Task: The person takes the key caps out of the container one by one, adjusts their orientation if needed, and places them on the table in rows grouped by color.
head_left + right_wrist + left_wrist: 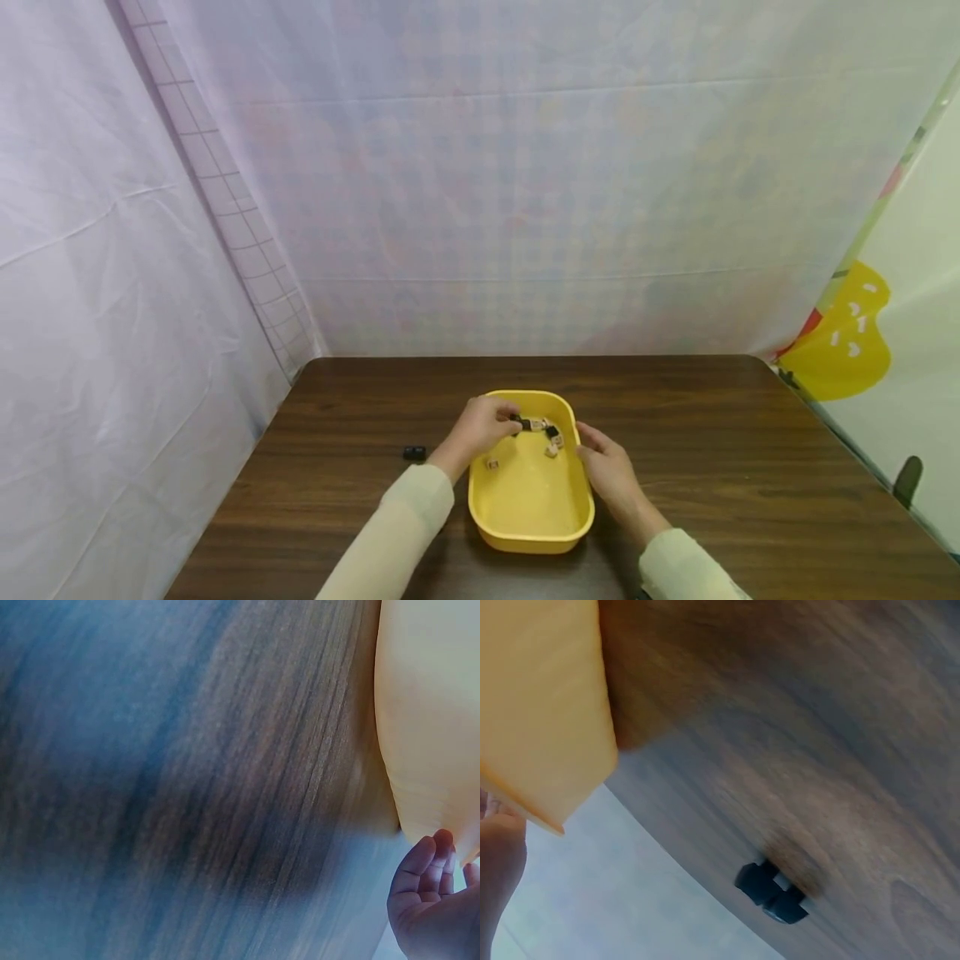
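A yellow plastic tub (532, 546) sits on the brown table, its long side pointing away from me. My left hand (480, 429) reaches over its left rim, thumb and fingertips around a small black block (517, 417). Beside those fingertips, several small black and beige blocks (557, 440) lie in a curved line at the far end of the tub. One beige block (492, 464) is by the left inner wall. My right hand (609, 471) holds the tub's right rim, thumb at the edge and fingers against the outer wall (431, 750).
Two small black blocks (772, 892) lie side by side on the table, left of the tub. The wood-grain table (712, 450) extends to both sides. White curtains (525, 208) hang behind it and at the left.
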Demonstrator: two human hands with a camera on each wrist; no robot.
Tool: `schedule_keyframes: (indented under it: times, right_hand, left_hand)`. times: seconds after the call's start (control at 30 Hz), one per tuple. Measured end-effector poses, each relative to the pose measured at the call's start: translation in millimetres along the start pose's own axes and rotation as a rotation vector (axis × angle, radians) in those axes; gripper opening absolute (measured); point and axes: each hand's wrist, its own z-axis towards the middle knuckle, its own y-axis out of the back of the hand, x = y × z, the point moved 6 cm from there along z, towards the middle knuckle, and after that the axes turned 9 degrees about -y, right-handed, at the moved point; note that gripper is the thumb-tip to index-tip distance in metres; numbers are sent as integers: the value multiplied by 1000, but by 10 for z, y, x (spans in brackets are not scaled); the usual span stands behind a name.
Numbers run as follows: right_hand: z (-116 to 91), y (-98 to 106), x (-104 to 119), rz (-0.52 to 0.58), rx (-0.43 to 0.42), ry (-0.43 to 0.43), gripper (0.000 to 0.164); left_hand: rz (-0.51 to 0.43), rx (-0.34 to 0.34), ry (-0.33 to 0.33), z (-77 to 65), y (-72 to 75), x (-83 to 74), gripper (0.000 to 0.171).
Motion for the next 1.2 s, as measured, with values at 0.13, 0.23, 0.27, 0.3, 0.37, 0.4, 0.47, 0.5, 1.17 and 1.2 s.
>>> schedule_keyframes:
  times: [0.13, 0.23, 0.27, 0.3, 0.37, 0.4, 0.47, 0.5, 1.17, 1.2]
  right_hand:
    - [2, -2, -3, 0, -2, -4, 49]
    - [6, -3, -8, -3, -4, -4, 49]
    - [8, -4, -13, -3, -4, -7, 49]
    - [10, -5, -15, -3, -4, -7, 49]
    - [14, -3, -20, -5, -5, -8, 49]
    - [13, -2, -21, -5, -5, -9, 49]
    - [15, 1, -29, -5, -2, -13, 49]
    - [16, 1, -31, -5, 0, -11, 49]
    - [12, -1, -33, 11, 18, -16, 50]
    - [12, 1, -31, 8, 17, -14, 50]
  left_hand:
    - [32, -24, -44, -18, 74, 27, 22]
    - [31, -50, -70, -33, 142, 37, 24]
    - [21, -55, -74, -42, 164, 42, 26]
    - [17, -58, -82, -52, 188, 41, 28]
    - [14, -62, -91, -76, 236, 53, 29]
    - [21, -64, -99, -91, 261, 59, 30]
    - [41, -75, -99, -122, 323, 84, 28]
    - [49, -84, -91, -139, 358, 102, 27]
    - [186, -221, 32, -760, 1211, 891, 19]
    - [194, -214, 43, -804, 1232, 933, 19]
